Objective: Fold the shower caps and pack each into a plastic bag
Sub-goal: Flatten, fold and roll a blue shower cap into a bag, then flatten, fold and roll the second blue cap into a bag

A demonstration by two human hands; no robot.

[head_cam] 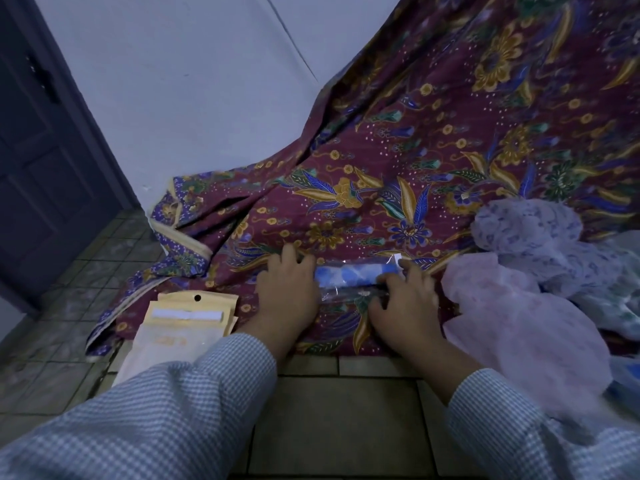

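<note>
- Blue shower cap (349, 274), folded into a narrow roll, sits inside a clear plastic bag (360, 289) on the batik cloth (433, 150), near its front edge.
- Left hand (287, 289): fingers curled over the bag's left end, gripping it.
- Right hand (405, 299): fingers bent, pinching the bag's right end.
- Loose caps (519, 323) piled at the cloth's right edge.
- Stack of empty bags (183, 327) at its front-left corner.

There is one view only, from a wide-angle camera worn on the person's head. It looks forward and steeply down over both sleeved forearms to the tiled floor (346, 427) and the patterned cloth (450, 150) spread on it. It sits close: the arms fill the bottom edge and the hands lie near the middle. Straight lines bend toward the edges. The wall (190, 81) and a dark door (41, 150) close the top left corner.
</note>
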